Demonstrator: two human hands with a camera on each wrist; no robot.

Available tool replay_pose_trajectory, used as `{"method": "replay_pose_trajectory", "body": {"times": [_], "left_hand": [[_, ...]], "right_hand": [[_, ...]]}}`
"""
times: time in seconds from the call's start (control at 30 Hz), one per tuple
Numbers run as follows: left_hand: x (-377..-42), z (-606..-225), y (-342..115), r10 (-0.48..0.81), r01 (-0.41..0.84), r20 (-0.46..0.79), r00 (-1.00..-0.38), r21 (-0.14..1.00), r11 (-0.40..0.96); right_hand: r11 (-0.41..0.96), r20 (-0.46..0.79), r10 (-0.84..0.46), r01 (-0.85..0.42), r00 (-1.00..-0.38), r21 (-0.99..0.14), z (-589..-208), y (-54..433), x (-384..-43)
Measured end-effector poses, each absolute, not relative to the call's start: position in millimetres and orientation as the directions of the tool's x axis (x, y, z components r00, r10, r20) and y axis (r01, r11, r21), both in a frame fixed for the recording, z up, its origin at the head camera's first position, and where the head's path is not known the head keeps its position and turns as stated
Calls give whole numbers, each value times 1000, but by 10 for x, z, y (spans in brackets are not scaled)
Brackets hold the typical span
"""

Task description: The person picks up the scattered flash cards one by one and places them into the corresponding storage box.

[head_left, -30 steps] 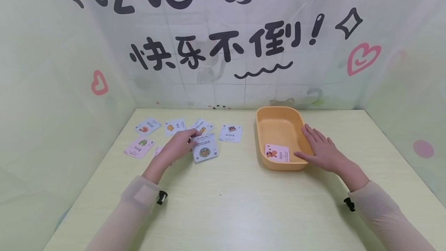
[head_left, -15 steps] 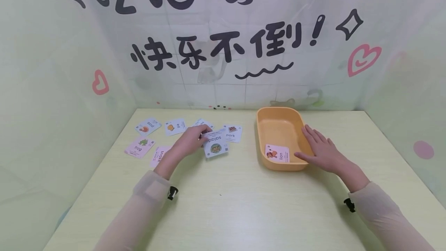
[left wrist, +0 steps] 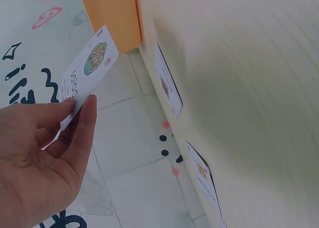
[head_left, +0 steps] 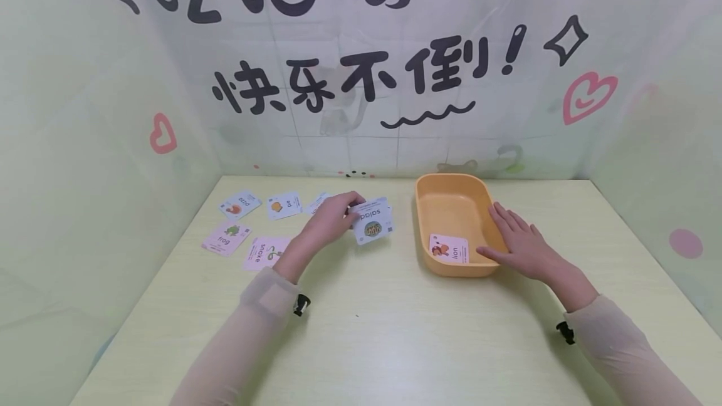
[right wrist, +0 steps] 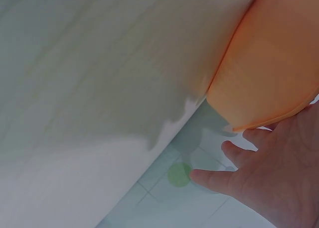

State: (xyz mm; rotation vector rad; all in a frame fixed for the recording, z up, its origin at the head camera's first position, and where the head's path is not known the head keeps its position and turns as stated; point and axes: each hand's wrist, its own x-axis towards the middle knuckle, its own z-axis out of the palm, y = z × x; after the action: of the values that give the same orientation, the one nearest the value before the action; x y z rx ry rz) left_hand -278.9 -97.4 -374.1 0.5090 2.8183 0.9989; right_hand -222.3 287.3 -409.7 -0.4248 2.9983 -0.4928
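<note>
Counter: pale.
Salad card: left of the tray, edge pinched in my left grip; gentle pressure should avoid bending.
Right grip: spread at the tray's right rim, clasping nothing.

The pale table carries an orange tray right of centre and, leftward, a pizza card, a pie card, a partly hidden card and another card nearer the tray, with a frog card and a snake card in front.
</note>
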Motion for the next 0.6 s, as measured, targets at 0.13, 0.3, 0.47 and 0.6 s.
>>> {"method": "replay_pose_trajectory", "body": {"times": [0.13,0.3,0.47,0.6], "left_hand": [[-2792,-3728,-857,349,288,37,-936,650,704],[-2790,-3705,-729,347,296,59,-936,666,685],[-2804,-3699,-605,349,311,90,-933,692,651],[-2809,-3684,-498,354,301,88,-931,733,611]], "right_hand": [[910,-26,-283,-260,-959,-324,-4100,2876,-2228],[909,-22,-286,-264,-958,-323,-4104,2879,-2230],[908,-17,-287,-266,-958,-324,-4105,2880,-2229],[906,-17,-287,-265,-958,-330,-4104,2878,-2227]]}}
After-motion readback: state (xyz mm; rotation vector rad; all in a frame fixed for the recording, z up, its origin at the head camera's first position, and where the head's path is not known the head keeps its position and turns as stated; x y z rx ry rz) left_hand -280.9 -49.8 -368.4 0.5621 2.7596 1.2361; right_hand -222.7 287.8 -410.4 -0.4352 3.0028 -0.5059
